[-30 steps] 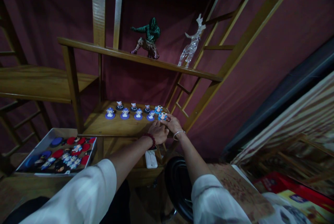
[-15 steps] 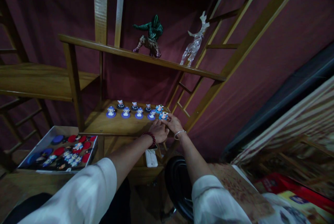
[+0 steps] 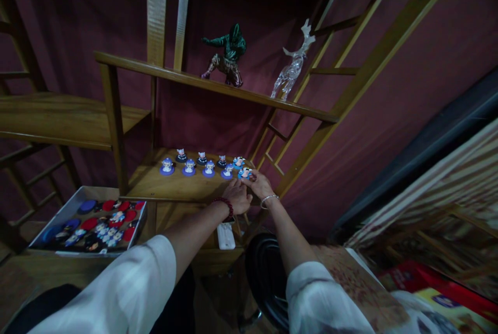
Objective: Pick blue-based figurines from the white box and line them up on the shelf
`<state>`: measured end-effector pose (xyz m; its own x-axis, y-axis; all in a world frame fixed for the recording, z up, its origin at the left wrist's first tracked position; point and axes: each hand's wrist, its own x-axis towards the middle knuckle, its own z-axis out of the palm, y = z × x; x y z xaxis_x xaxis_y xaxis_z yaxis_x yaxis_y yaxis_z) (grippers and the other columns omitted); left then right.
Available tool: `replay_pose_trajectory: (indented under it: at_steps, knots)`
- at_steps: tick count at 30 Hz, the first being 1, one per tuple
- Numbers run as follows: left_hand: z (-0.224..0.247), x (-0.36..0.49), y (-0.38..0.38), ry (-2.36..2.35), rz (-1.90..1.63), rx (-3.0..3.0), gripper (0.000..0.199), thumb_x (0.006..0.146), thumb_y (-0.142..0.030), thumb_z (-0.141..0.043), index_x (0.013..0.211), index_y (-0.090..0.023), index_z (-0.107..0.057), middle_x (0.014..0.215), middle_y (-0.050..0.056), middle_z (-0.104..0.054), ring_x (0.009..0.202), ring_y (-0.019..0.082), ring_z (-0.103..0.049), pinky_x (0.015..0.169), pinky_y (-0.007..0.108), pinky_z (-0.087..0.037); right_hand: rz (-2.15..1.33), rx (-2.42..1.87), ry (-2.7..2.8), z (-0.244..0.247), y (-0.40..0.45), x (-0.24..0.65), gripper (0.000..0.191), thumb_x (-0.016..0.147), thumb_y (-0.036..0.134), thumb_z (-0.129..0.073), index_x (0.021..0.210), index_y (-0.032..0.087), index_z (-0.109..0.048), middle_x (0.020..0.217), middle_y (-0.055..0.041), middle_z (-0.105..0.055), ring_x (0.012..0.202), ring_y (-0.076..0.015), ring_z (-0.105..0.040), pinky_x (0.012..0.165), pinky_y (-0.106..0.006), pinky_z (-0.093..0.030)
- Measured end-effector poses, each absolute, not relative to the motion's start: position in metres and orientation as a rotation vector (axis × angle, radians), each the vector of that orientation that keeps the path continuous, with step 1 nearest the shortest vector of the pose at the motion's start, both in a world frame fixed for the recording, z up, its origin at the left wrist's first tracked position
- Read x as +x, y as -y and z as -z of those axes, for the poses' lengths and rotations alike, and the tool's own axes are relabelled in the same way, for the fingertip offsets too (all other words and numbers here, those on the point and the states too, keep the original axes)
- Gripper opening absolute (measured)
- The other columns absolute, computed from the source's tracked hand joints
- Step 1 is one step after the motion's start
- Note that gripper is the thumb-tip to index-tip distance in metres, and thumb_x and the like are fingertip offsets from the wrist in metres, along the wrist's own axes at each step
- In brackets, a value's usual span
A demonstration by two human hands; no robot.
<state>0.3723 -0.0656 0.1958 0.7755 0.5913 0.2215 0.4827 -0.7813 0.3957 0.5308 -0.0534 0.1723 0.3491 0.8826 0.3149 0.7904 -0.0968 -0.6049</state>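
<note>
Several small figurines stand in two rows on a wooden shelf [image 3: 155,187]. The front row has white figures on purple bases, such as the leftmost purple-based figurine [image 3: 167,166]; behind are black-based ones [image 3: 201,157]. At the right end, one blue-based figurine [image 3: 238,163] stands behind another blue figurine [image 3: 245,172]. My right hand [image 3: 260,185] has its fingers closed on the front blue figurine. Just left of it, my left hand [image 3: 237,196] rests at the shelf's front edge, fingertips near the same figurine; what its fingers hold, if anything, is hidden.
An open box [image 3: 73,209] of red, blue and black figurines sits lower left. Above are a green figure [image 3: 229,56] and a clear deer [image 3: 290,72] on the upper shelf [image 3: 187,81]. A white phone-like object [image 3: 226,236] lies below my left wrist; a black stool [image 3: 264,272] stands beneath.
The view has shifted slightly, so the shelves appear a little further right. Both hands stay at the front blue figurine, with almost no visible movement.
</note>
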Motion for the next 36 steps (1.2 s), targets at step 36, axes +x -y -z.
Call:
replay_pose_trajectory:
  at_steps: [36]
  knots:
    - [-0.183, 0.366, 0.071, -0.783, -0.688, 2.677, 0.035, 0.074, -0.021, -0.044, 0.103, -0.003, -0.054, 0.12, 0.019, -0.05, 0.119, 0.023, -0.037, 0.105, 0.033, -0.024, -0.116, -1.938, 1.477, -0.171, 0.053, 0.529, 0.033, 0.066, 0.04, -0.062, 0.094, 0.022, -0.059, 0.085, -0.0013, -0.064, 0.077, -0.0154, -0.059, 0.069, -0.027, -0.045]
